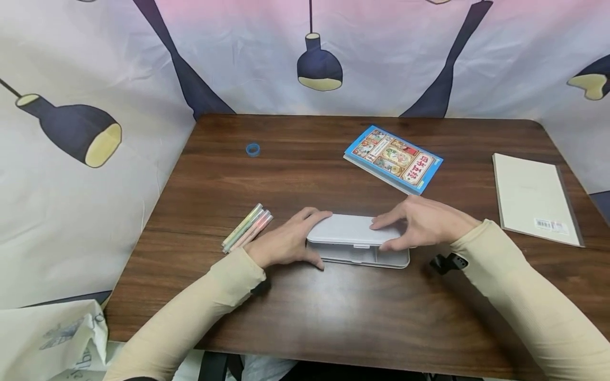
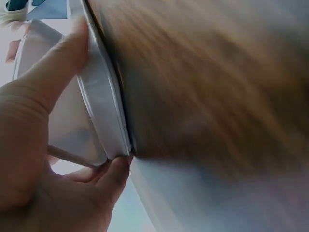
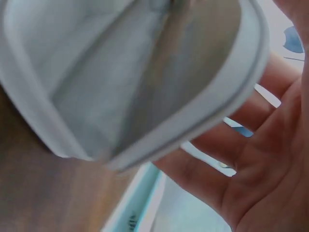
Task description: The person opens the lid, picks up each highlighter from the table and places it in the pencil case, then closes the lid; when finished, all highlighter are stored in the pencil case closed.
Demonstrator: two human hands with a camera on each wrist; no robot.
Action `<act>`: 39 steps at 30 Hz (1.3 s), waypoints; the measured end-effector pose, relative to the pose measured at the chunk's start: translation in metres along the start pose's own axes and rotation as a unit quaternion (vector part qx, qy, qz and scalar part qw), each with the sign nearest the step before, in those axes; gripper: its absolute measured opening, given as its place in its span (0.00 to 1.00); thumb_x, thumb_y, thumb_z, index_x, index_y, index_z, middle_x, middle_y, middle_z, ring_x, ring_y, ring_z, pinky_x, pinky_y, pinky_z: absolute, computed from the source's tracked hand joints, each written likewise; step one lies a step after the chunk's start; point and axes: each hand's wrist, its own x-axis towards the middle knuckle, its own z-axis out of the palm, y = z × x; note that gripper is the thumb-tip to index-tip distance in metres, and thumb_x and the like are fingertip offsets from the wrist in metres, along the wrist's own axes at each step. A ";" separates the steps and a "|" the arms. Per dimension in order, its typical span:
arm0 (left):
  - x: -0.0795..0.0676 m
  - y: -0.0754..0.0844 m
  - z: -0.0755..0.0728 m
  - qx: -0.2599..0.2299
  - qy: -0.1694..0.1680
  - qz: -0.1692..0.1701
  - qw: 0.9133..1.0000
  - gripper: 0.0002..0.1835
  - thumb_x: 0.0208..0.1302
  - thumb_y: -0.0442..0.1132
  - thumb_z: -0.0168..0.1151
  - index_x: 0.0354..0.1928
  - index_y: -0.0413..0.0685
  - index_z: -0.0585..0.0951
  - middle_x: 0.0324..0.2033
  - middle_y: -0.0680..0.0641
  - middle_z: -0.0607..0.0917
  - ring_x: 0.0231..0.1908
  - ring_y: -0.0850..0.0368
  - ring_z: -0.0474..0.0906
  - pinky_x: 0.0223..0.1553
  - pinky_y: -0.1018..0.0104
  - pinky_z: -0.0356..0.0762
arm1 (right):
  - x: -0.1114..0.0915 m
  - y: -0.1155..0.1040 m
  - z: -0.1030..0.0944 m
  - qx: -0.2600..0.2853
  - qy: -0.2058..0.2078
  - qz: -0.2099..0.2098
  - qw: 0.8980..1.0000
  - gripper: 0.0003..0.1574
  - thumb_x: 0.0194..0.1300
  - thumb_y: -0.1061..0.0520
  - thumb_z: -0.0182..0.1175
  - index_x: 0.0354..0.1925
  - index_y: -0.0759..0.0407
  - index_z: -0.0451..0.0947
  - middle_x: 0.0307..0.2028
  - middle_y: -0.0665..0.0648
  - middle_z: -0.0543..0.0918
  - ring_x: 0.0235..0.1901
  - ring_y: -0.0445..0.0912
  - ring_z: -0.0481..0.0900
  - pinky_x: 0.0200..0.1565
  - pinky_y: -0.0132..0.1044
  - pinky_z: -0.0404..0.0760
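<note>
A white case (image 1: 355, 228) sits on the dark brown wood-grain worktop (image 1: 381, 317), just below the middle of the head view. It is a shallow, long box with rounded corners, and its plain, smooth lid is raised partway, leaving a gap along the lower edge that shows a pale grey interior. A small catch juts from the middle of the lid's lower rim. In the right wrist view the inner walls look pale and slightly glossy, though blurred. The left hand (image 1: 288, 238) holds the case's left end; its grip is spread wide, fingers on the lid's corner and thumb reaching to the lower front side. The right hand (image 1: 429, 221) holds the lid's right end in a narrower grip, fingertips on top and thumb by the lower edge. Pastel pens (image 1: 248, 227) lie side by side left of the left hand. A blue ring (image 1: 253, 150) rests in the upper left part of the worktop, a blue-bordered book (image 1: 393, 159) covered in pictures lies above the right hand, and a cream notebook (image 1: 536, 198) with a barcode label is at the right of the frame.
</note>
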 end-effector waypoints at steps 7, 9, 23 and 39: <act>-0.009 -0.004 0.003 -0.022 0.023 -0.050 0.998 0.63 0.41 0.58 0.82 0.77 0.48 0.57 0.70 0.45 0.67 0.70 0.52 0.63 0.70 0.56 0.63 | 0.000 0.000 -0.012 0.053 -0.007 0.000 0.999 0.19 0.60 0.41 0.71 0.49 0.41 0.87 0.34 0.38 0.86 0.26 0.33 0.75 0.29 0.28 0.73; -0.010 -0.005 0.005 -0.022 0.029 -0.070 0.997 0.65 0.41 0.59 0.82 0.78 0.47 0.54 0.71 0.41 0.66 0.70 0.49 0.62 0.70 0.54 0.63 | -0.001 0.002 -0.017 0.088 -0.013 0.013 0.996 0.17 0.62 0.43 0.70 0.49 0.40 0.87 0.38 0.38 0.87 0.20 0.33 0.77 0.25 0.31 0.79; -0.015 0.006 0.013 0.002 0.054 -0.096 0.994 0.70 0.44 0.55 0.81 0.78 0.34 0.44 0.71 0.32 0.65 0.70 0.41 0.61 0.70 0.52 0.61 | 0.026 0.027 -0.028 0.010 0.144 0.059 0.988 0.14 0.70 0.48 0.63 0.51 0.45 0.87 0.45 0.47 0.88 0.39 0.40 0.80 0.41 0.39 0.77; -0.013 0.005 0.008 0.077 0.035 -0.008 0.996 0.65 0.47 0.62 0.76 0.76 0.32 0.51 0.77 0.35 0.50 0.77 0.43 0.46 0.75 0.54 0.49 | 0.059 0.057 -0.001 -0.025 0.166 0.100 0.981 0.13 0.71 0.55 0.62 0.50 0.52 0.88 0.48 0.58 0.83 0.51 0.54 0.78 0.51 0.52 0.78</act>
